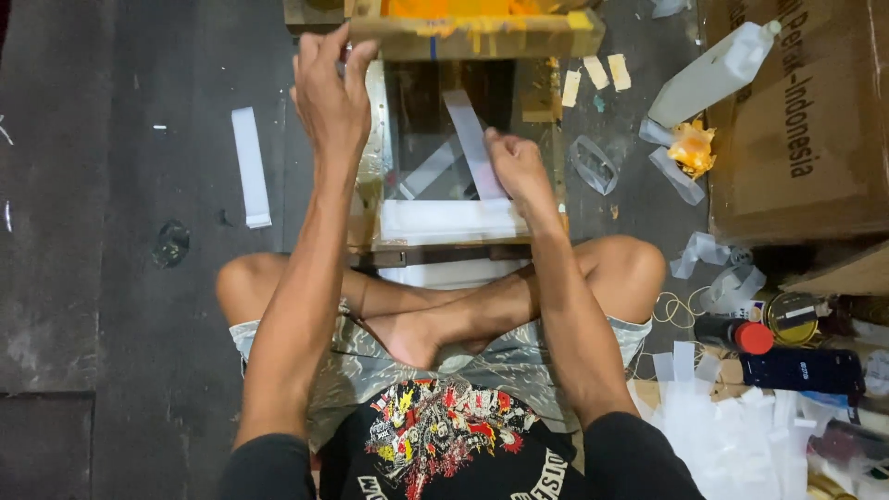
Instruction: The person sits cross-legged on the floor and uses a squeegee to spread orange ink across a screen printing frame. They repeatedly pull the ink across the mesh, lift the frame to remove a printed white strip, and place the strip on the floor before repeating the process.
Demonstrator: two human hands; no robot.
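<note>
Person sits cross-legged on the floor w/ a wooden printing frame in front of the knees. Left hand is clamped on the frame's raised far edge, w/ yellow ink on it. Right hand lies flat, fingers together, pressing a white strip on the board inside. Looks like the loading step; next move prob. needs the strip laid straight. Room: dark floor on the left is open, w/ one loose strip. Right side is crowded: cardboard box, white bottle.

Dark floor bears white strip, cardboard box.
</note>
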